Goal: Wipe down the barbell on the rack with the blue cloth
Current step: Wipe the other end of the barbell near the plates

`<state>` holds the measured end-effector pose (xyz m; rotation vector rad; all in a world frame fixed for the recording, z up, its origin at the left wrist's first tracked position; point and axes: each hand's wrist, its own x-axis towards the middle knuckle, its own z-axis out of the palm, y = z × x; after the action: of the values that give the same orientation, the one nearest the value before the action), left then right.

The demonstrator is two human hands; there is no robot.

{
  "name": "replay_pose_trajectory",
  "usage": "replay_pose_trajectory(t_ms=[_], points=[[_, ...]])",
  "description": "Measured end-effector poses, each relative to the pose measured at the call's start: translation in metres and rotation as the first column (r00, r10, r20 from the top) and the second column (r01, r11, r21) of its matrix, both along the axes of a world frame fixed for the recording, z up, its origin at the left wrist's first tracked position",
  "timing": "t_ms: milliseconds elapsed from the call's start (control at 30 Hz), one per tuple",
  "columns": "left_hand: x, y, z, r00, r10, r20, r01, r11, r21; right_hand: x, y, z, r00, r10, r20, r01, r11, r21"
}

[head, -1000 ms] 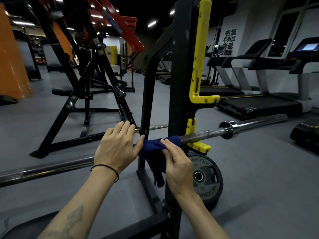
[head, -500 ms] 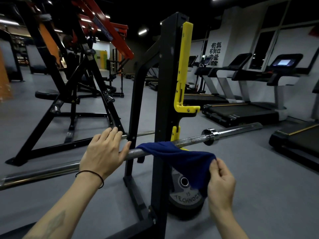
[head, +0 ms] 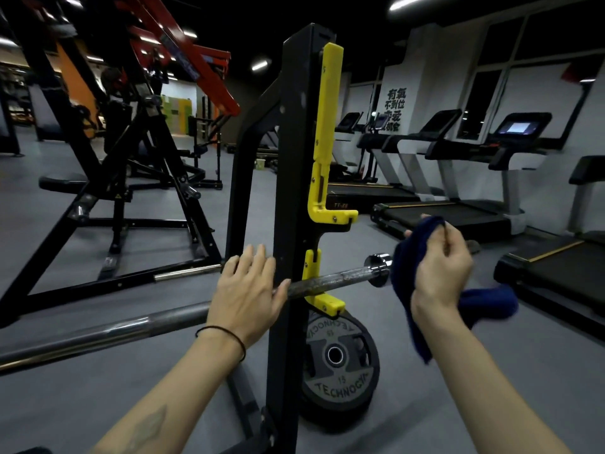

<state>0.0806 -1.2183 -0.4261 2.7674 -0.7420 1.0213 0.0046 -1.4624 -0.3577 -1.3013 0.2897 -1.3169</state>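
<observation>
blue cloth (head: 409,267) lifted off barbell (head: 330,280), right hand (head: 438,273) gripping it raised

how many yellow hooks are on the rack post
2. The upper yellow hook sits empty, high on the black post. The lower yellow hook cradles the barbell just right of the left hand. Others may be hidden behind the post.
</observation>
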Motion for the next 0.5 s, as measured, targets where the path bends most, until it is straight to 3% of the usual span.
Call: replay_pose_trajectory(t_ms=[133,200,233,300,433,500], points=[[0.015,-0.018,-0.001,0.996,0.062,-0.062,-0.059,0.997,0.039,0.039,0.014,0.007,0.998,-0.062,0.032,0.064,0.995,-0.078],[0.019,-0.021,-0.002,0.995,0.09,-0.045,-0.088,0.995,0.045,0.053,0.03,-0.014,0.994,0.065,-0.085,-0.084,0.967,-0.241],[0.02,-0.022,-0.002,0.995,0.094,-0.038,-0.093,0.995,0.048,0.059,0.036,-0.033,0.958,0.154,-0.243,-0.232,0.913,-0.336],[0.02,-0.023,-0.002,0.994,0.103,-0.032,-0.101,0.993,0.064,0.067,0.036,-0.075,0.844,0.13,-0.521,-0.437,0.73,-0.526],[0.022,-0.022,-0.005,0.993,0.113,-0.038,-0.11,0.99,0.089,0.068,-0.001,-0.088,0.752,0.133,-0.646,-0.604,0.532,-0.594],[0.022,-0.022,-0.007,0.993,0.113,-0.023,-0.11,0.989,0.098,0.066,-0.026,-0.085,0.738,0.083,-0.669,-0.603,0.527,-0.599]])
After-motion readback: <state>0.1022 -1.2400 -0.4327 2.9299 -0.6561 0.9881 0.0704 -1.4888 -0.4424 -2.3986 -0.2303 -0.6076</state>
